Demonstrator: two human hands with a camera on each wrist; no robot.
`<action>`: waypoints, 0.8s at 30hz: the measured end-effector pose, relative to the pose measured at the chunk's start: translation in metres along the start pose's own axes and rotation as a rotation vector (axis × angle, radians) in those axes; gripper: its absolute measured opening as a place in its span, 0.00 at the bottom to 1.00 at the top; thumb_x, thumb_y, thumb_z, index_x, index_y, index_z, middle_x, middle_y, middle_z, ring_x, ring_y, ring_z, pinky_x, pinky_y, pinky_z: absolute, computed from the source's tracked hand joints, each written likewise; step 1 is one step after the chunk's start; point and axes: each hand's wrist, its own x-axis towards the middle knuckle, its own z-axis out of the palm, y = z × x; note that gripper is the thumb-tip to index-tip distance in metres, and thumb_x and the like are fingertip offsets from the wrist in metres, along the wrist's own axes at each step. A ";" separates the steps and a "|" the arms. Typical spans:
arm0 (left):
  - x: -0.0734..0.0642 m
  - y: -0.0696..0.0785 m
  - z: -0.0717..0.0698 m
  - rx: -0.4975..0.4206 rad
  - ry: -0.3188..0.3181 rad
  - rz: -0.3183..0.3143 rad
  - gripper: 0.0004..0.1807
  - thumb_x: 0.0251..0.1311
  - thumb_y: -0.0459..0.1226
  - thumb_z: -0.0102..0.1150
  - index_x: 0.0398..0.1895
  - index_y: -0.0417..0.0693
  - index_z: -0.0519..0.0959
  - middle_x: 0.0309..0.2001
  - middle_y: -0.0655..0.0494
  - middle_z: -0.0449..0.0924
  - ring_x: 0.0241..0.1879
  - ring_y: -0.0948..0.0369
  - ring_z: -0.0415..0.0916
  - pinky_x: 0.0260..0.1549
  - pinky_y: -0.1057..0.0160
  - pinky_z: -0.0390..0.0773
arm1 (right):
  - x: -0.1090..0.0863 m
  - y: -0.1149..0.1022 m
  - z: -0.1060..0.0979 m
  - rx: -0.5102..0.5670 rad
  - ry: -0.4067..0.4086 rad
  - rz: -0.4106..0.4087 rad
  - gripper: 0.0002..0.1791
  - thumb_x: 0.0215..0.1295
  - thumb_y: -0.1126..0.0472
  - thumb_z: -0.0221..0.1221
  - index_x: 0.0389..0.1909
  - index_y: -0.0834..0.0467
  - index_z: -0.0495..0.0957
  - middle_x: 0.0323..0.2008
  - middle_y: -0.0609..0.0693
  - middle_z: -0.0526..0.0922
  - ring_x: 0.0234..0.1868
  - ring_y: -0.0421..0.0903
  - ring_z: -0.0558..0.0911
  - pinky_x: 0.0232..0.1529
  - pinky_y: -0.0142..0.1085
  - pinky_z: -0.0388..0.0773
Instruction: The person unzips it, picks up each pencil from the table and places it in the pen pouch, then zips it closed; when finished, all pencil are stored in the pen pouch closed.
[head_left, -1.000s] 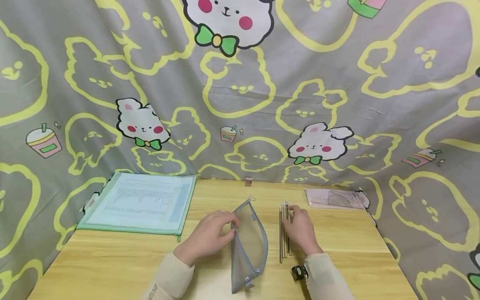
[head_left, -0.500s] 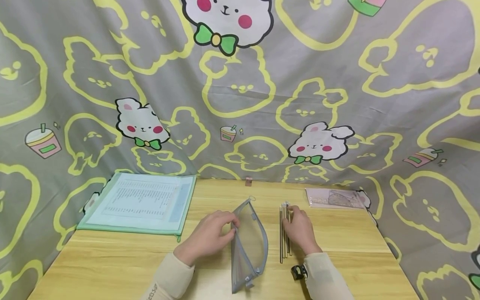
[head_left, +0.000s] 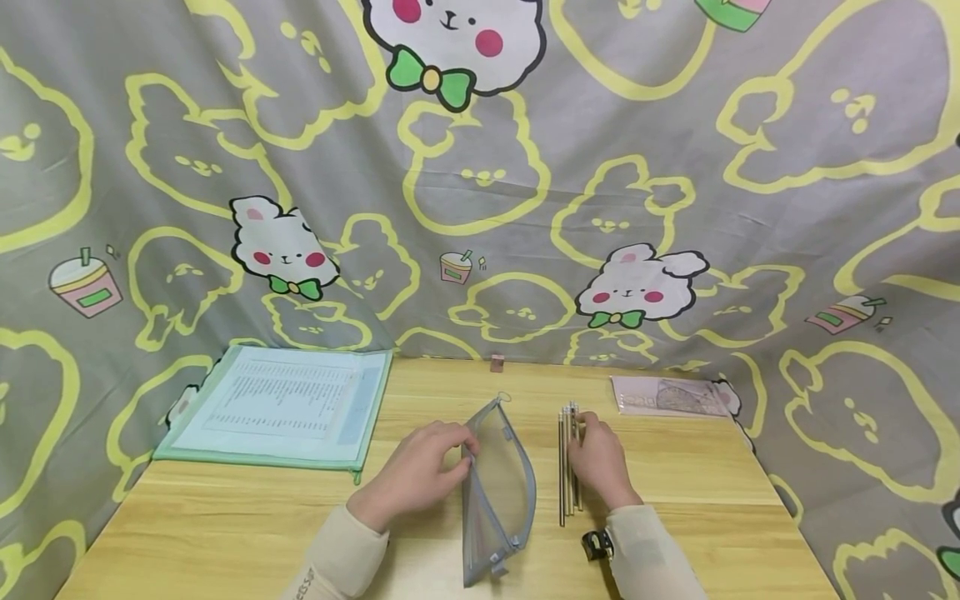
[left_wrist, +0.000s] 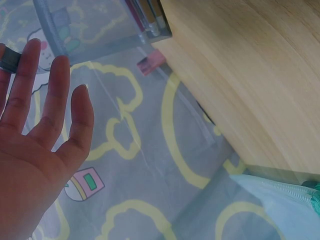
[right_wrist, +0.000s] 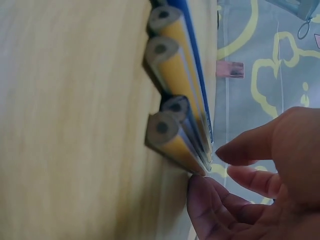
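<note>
My left hand (head_left: 427, 467) pinches the edge of a grey see-through mesh zip pouch (head_left: 487, 492), whose mouth gapes toward the right. In the left wrist view, several fingers (left_wrist: 55, 100) of that hand extend loosely beside the pouch. To the right of the pouch lies a row of unsharpened pencils (head_left: 567, 475), gold and dark, lengthwise on the table. My right hand (head_left: 602, 462) holds the pencils near their far ends, thumb and fingertips on either side. The right wrist view shows their flat near ends (right_wrist: 162, 125) with dark cores; the exact contact is partly hidden.
A green-edged zip folder (head_left: 270, 404) with a printed sheet lies at the left on the wooden table (head_left: 225, 533). A pinkish packet (head_left: 670, 397) of clear drawing rulers sits at the back right. A patterned grey curtain (head_left: 480, 208) hangs behind.
My right hand's fingers have shifted very slightly to the right at the pencils. The left hand and the pouch have stayed in place.
</note>
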 end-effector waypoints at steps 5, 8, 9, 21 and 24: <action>0.000 0.001 -0.001 0.003 0.000 0.000 0.09 0.66 0.34 0.66 0.44 0.60 0.84 0.48 0.67 0.88 0.48 0.64 0.82 0.48 0.57 0.83 | 0.000 0.000 -0.001 -0.009 -0.013 0.013 0.25 0.66 0.69 0.60 0.63 0.69 0.74 0.45 0.66 0.85 0.44 0.62 0.85 0.49 0.59 0.82; 0.000 0.001 -0.001 0.009 0.000 -0.002 0.09 0.66 0.34 0.66 0.44 0.60 0.84 0.48 0.68 0.88 0.47 0.65 0.82 0.47 0.58 0.83 | 0.000 0.001 -0.002 -0.011 -0.031 0.024 0.26 0.63 0.71 0.60 0.64 0.70 0.74 0.48 0.66 0.86 0.48 0.64 0.85 0.51 0.59 0.82; 0.000 0.001 -0.001 0.010 -0.001 -0.003 0.09 0.66 0.35 0.66 0.44 0.60 0.84 0.48 0.68 0.88 0.47 0.65 0.81 0.47 0.58 0.83 | 0.000 0.001 -0.002 -0.015 -0.037 0.025 0.27 0.61 0.72 0.60 0.63 0.70 0.74 0.49 0.67 0.86 0.48 0.64 0.85 0.51 0.59 0.82; 0.000 0.000 0.000 0.015 0.002 0.008 0.08 0.66 0.35 0.66 0.44 0.60 0.84 0.46 0.69 0.88 0.45 0.67 0.81 0.45 0.60 0.82 | -0.002 0.002 -0.006 -0.045 -0.094 0.096 0.26 0.56 0.61 0.74 0.52 0.66 0.76 0.36 0.58 0.85 0.34 0.53 0.82 0.40 0.51 0.83; 0.000 0.000 0.000 0.009 0.003 0.008 0.08 0.66 0.35 0.66 0.44 0.59 0.84 0.46 0.68 0.88 0.45 0.67 0.81 0.45 0.60 0.82 | -0.003 0.002 -0.007 -0.027 -0.095 0.112 0.26 0.57 0.61 0.74 0.53 0.66 0.76 0.39 0.60 0.86 0.37 0.54 0.83 0.43 0.53 0.84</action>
